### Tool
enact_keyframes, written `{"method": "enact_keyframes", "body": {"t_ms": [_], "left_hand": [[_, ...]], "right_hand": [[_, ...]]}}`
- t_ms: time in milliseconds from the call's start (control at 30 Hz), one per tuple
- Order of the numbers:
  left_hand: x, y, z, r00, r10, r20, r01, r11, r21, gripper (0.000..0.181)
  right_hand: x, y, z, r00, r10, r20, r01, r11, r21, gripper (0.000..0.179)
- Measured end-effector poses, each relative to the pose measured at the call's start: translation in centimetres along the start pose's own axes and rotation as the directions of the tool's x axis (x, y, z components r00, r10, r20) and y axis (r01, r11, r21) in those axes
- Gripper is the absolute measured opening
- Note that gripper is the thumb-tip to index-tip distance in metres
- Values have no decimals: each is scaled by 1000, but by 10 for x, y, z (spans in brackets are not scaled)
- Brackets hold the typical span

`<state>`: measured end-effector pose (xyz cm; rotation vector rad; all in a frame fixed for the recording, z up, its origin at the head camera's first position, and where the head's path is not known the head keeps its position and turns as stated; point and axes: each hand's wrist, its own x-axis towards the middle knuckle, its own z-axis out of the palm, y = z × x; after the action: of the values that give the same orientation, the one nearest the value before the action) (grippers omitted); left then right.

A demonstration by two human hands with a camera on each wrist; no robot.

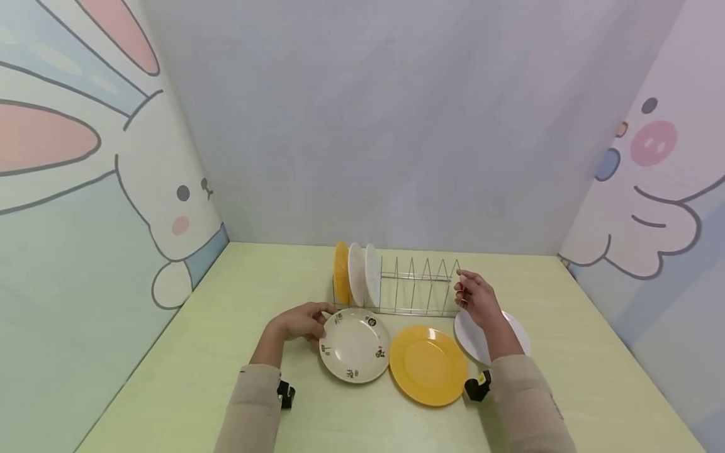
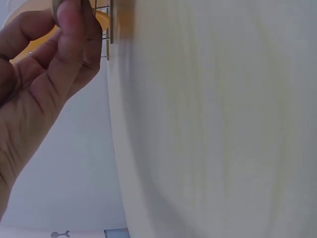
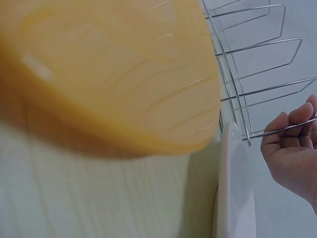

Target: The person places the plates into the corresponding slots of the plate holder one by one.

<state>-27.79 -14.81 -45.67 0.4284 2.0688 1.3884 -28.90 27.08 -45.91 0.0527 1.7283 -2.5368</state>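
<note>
My left hand (image 1: 303, 321) is at the left rim of a cream plate (image 1: 354, 346) with small printed pictures, its thumb and fingers pinching the edge. In the left wrist view the curled fingers (image 2: 74, 44) run out of the frame at the top, so the contact is mostly hidden. My right hand (image 1: 477, 299) grips the end wire of a metal dish rack (image 1: 413, 311); the right wrist view shows those fingers (image 3: 292, 131) curled round the wire. At the rack's left end stand a yellow plate (image 1: 341, 274) and two white plates (image 1: 356, 275), upright.
A yellow plate (image 1: 428, 365) lies in front of the rack, between the two arms. Partly under my right forearm, a white plate (image 1: 515, 333) lies on the pale table (image 1: 566, 352). Walls with cartoon animals (image 1: 170, 189) enclose the table's sides and back.
</note>
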Motion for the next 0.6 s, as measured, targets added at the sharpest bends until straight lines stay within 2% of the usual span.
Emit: {"method": "enact_keyframes", "body": {"t_ms": [167, 400, 533, 600], "left_hand": [[-10, 2, -4, 1000, 20, 5, -20, 1000, -13, 56], [-20, 1, -12, 999, 13, -34, -13, 1000, -22, 56], [-22, -2, -14, 1000, 20, -20, -21, 999, -41, 55], [-23, -2, -13, 999, 28, -17, -29, 998, -49, 54]], "right_hand": [[0, 0, 0, 1000, 3, 0, -3, 1000, 2, 15], [0, 0, 0, 1000, -11, 3, 11, 1000, 9, 18], [-2, 1, 1, 998, -54, 26, 54, 998, -17, 15], [-4, 2, 0, 993, -93, 67, 94, 996, -6, 14]]}}
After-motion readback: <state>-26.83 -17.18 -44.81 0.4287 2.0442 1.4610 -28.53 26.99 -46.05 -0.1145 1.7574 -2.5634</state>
